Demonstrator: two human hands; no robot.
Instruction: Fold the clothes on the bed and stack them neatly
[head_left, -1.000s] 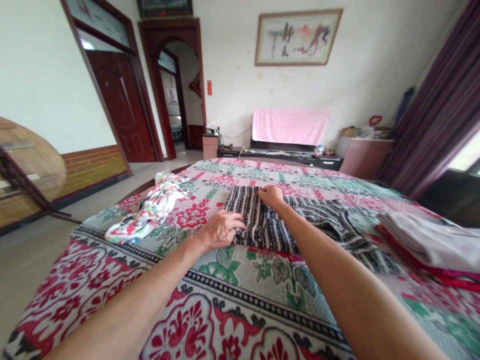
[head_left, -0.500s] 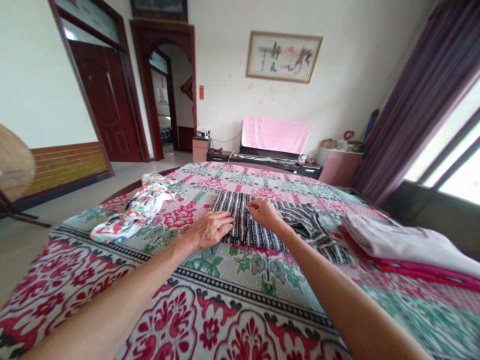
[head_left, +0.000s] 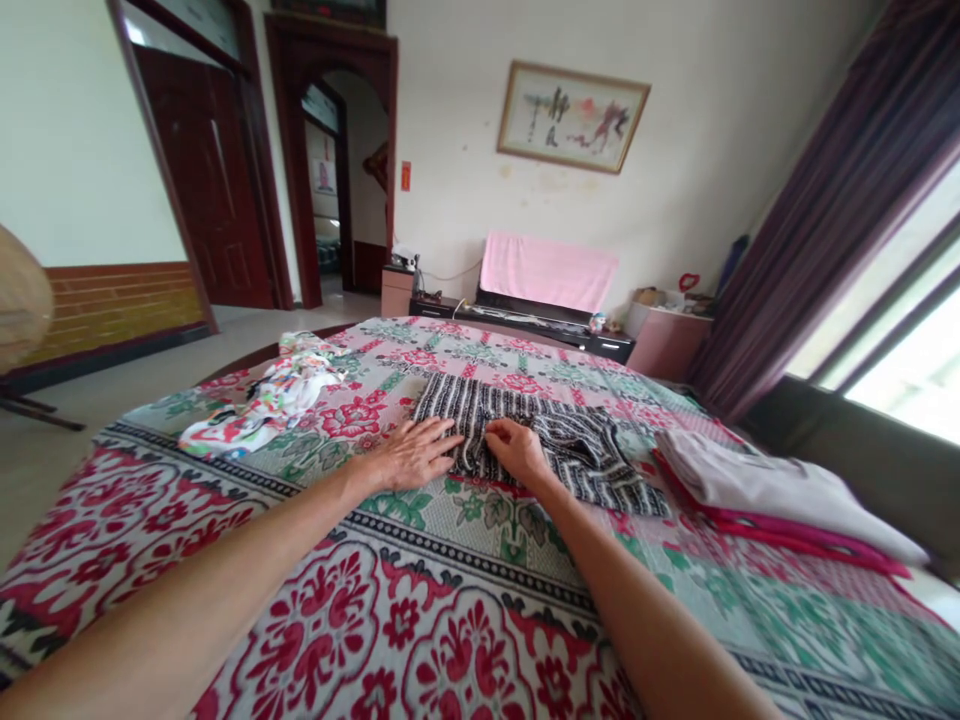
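Observation:
A black-and-white striped knitted garment [head_left: 600,450] lies partly folded on the flowered bedspread [head_left: 322,620], its right part rumpled, with a dark opening in the folds. My left hand [head_left: 412,455] rests flat at the garment's left edge, fingers spread, partly on the cloth and partly on the bedspread. Close to its right, my right hand [head_left: 519,452] has its thumb and fingers pinched together on the near middle of the striped cloth. The fingertips hide the exact bit of fabric between them.
Left of the hands lies a crumpled white garment with a colourful print [head_left: 281,395]. On the right, a folded light-grey garment [head_left: 780,490] sits on red and magenta cloth [head_left: 810,545]. Beyond the bed stands a low black cabinet [head_left: 525,322] under a pink cloth [head_left: 547,270].
My right hand has moved nearer to me over the striped garment, still pinched. The left hand stays flat at the edge, fingers a little more spread. The view has tilted slightly.

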